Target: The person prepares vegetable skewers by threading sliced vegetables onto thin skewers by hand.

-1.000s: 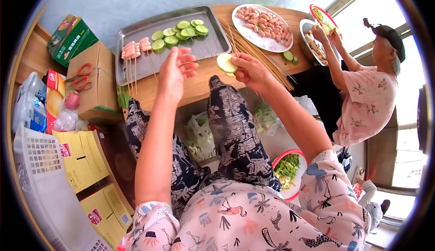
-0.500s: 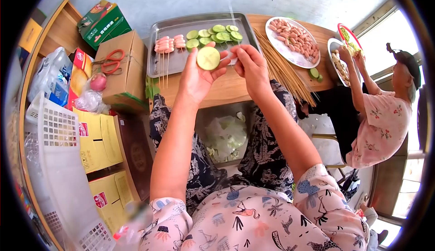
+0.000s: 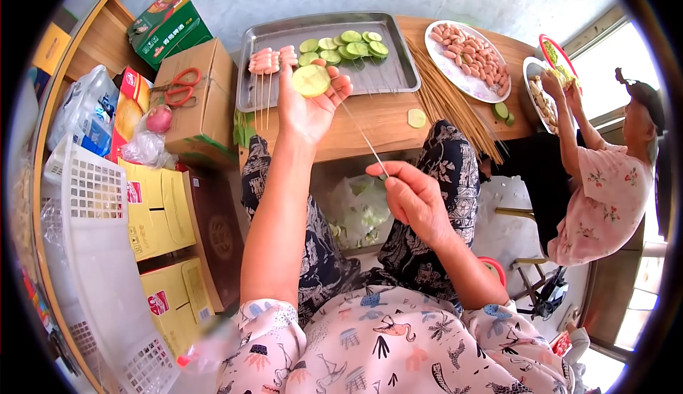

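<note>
A round pale-green vegetable slice [image 3: 311, 81] lies between the thumb and fingers of my left hand [image 3: 306, 109], above the tray's front edge. My right hand [image 3: 418, 198], lower and nearer to me, pinches the near end of a thin wooden skewer [image 3: 364, 136]. The skewer slants up to the left hand's fingers, near the slice; whether its tip pierces the slice I cannot tell. Behind the hands, a metal tray [image 3: 263, 33] bears green-rimmed slices [image 3: 348, 44] and skewers of pink sausage pieces [image 3: 265, 61]. One loose slice [image 3: 416, 118] rests on the wooden table [image 3: 363, 125].
Long bare skewers [image 3: 455, 102] lie fanned right of the tray, beside a white plate [image 3: 435, 47] of sausages. At the right, another person [image 3: 605, 195] handles green food over a bowl. Cartons and scissors [image 3: 183, 87] stand left. A bag of scraps [image 3: 359, 209] lies under the table.
My right hand has moved down toward me, and the skewer now shows in full between both hands. My left hand still holds the slice, more tilted. The loose table slice has come into view.
</note>
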